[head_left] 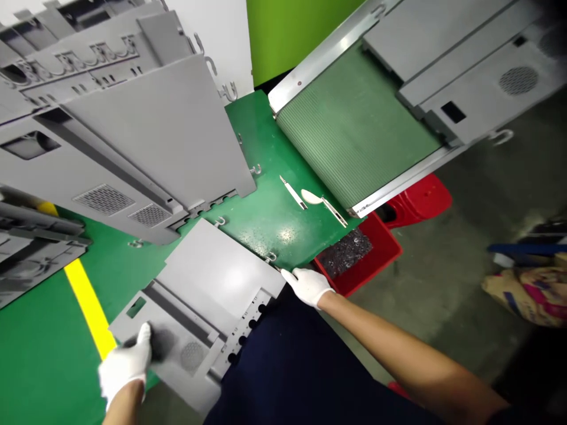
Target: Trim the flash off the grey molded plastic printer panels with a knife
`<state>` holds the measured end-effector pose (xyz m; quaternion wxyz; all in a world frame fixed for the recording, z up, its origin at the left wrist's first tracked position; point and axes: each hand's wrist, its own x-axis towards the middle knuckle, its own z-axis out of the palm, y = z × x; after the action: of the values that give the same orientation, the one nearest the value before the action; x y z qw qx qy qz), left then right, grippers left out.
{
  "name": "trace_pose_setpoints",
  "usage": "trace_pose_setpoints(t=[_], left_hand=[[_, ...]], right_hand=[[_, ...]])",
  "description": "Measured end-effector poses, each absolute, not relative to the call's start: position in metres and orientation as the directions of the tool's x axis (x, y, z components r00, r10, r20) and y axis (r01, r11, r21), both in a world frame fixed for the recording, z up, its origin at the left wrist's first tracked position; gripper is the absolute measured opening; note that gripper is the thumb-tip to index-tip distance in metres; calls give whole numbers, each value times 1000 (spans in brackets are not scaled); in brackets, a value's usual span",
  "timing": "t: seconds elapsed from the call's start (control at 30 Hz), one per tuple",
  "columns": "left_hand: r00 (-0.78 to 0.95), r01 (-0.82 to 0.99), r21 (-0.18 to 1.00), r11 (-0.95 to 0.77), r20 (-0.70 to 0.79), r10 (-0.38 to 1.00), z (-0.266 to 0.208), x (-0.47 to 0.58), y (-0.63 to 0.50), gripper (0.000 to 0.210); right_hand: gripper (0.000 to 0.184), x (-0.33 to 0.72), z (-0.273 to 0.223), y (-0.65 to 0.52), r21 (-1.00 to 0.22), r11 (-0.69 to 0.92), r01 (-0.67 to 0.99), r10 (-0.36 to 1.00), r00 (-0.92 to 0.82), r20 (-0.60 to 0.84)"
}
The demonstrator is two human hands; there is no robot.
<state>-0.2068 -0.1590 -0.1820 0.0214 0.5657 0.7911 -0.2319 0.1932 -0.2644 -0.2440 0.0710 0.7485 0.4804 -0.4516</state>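
A grey plastic panel [217, 265] with a grille, a rectangular window and notches along one edge lies tilted across the green table's front edge, against my dark clothing. My left hand [126, 363], in a white glove, grips its left end, thumb on top and fingers hidden beneath. At the right corner of the panel is my gloved right hand [308, 286], closed with the index finger stretched along the edge. A thin dark tip shows by that fingertip; what it belongs to is hidden. Small hooks [271, 257] stick out from the panel's far edge.
Stacked grey panels [159, 130] stand at left on the green table [261, 221]. A slim knife [293, 193], another slim tool [334, 212] and a cream oval piece [311, 196] lie near the conveyor belt [354, 118]. A red bin [381, 254] of dark scraps sits below.
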Motion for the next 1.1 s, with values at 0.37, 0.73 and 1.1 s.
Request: trace_pose_setpoints(t=[0.37, 0.73, 1.1], left_hand=[[670, 741, 484, -466, -578, 466, -237, 44, -76, 58], [560, 807, 427, -408, -774, 295, -249, 65, -74, 51], [567, 811, 436, -390, -750, 340, -256, 65, -76, 45]], right_hand=[[88, 184, -243, -236, -310, -488, 816, 664, 117, -738], [84, 179, -240, -242, -260, -536, 803, 667, 214, -714], [86, 185, -241, -234, -290, -540, 790, 623, 143, -769]])
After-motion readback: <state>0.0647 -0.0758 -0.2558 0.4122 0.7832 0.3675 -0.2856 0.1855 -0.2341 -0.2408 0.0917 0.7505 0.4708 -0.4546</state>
